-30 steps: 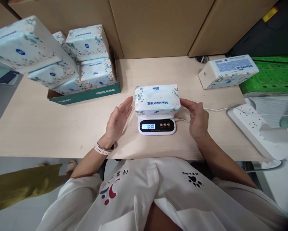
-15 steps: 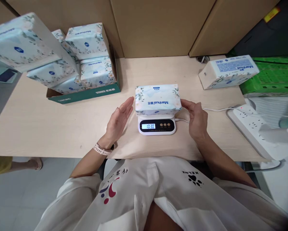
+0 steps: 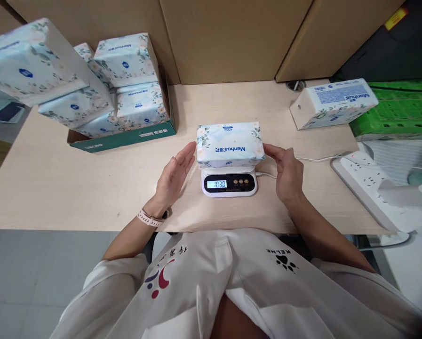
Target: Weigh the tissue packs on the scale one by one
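A pale blue flowered tissue pack (image 3: 229, 143) lies on a small white digital scale (image 3: 229, 182) whose lit display reads 103.0. My left hand (image 3: 173, 176) rests edge-down on the desk just left of the pack, fingers stretched out, fingertips close to its left end. On the other side, my right hand (image 3: 286, 172) has loosely extended fingers almost touching the pack's right end. Neither hand grips anything. A watch band is on my left wrist.
A green-sided box (image 3: 124, 136) of several stacked tissue packs stands at the back left. Another tissue pack (image 3: 332, 102) lies at the back right beside green crates (image 3: 401, 108). A white power strip (image 3: 368, 183) and cable sit at the right. Cardboard panels (image 3: 232, 37) back the desk.
A person's olive-clad leg at the lower left has gone out of view. My hands, the pack and the scale reading have stayed the same.
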A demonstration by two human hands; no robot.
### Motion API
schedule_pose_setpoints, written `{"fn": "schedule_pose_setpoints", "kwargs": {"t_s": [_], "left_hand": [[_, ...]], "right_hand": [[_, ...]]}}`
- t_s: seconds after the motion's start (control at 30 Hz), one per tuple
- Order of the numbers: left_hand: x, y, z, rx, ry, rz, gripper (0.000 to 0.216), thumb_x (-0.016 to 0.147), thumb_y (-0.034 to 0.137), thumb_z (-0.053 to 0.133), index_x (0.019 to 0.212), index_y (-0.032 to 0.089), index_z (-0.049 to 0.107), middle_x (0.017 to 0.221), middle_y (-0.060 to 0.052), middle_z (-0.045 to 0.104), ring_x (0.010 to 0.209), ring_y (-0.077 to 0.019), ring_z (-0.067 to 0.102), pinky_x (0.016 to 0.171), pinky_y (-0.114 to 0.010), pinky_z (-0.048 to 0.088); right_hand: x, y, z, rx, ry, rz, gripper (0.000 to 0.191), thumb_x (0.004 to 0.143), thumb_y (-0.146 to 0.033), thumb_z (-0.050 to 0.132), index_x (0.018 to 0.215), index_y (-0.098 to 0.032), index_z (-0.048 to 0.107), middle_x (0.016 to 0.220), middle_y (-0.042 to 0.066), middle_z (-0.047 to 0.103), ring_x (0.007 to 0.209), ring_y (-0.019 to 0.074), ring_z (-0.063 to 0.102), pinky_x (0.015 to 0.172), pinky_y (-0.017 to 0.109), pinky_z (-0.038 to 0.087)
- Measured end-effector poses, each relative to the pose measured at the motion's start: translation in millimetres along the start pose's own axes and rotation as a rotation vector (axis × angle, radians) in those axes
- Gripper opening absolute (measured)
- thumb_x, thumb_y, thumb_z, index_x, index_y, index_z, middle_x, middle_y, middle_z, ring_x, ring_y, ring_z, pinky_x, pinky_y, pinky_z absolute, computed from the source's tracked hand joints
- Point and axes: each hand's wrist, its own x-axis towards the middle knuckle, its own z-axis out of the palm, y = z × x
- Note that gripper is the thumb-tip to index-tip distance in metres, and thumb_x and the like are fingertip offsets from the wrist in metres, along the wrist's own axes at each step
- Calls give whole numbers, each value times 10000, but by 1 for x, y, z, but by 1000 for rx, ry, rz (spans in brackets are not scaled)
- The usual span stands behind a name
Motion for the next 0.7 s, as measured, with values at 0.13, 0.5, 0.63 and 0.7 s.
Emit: {"fn": "schedule_pose_setpoints", "kwargs": {"t_s": [0.13,0.5,0.63,0.7], "left_hand": [[0,1,0,1,-6,2,686,1026,739,534,1517,282,672,1768,-32,461,1730,-299,280,1446,-451,240],[0,2,3,7,9,-11,695,1006,752,556,1505,285,679,1772,-26,454,1729,-301,284,1449,-465,227],[0,2,3,4,0,-12,694,1006,754,558,1507,289,677,1774,-23,450,1730,-292,284,1448,-451,233],[0,2,3,4,0,-8,694,1007,754,556,1507,289,677,1772,-25,453,1729,-290,287,1448,-450,232]], "right_hand": [[0,1,-1,8,10,-1,633,1071,-751,381,1181,-334,844,1264,31,844,1309,306,749,1253,590,508],[0,0,0,9,12,16,615,1077,-742,375,1165,-359,848,1263,18,841,1322,298,742,1266,586,497],[0,1,-1,9,14,10,642,1062,-772,377,1168,-347,847,1259,24,843,1310,293,747,1265,572,506],[0,2,-1,3,15,6,647,1063,-775,371,1170,-350,847,1259,26,843,1307,290,750,1262,568,510]]}}
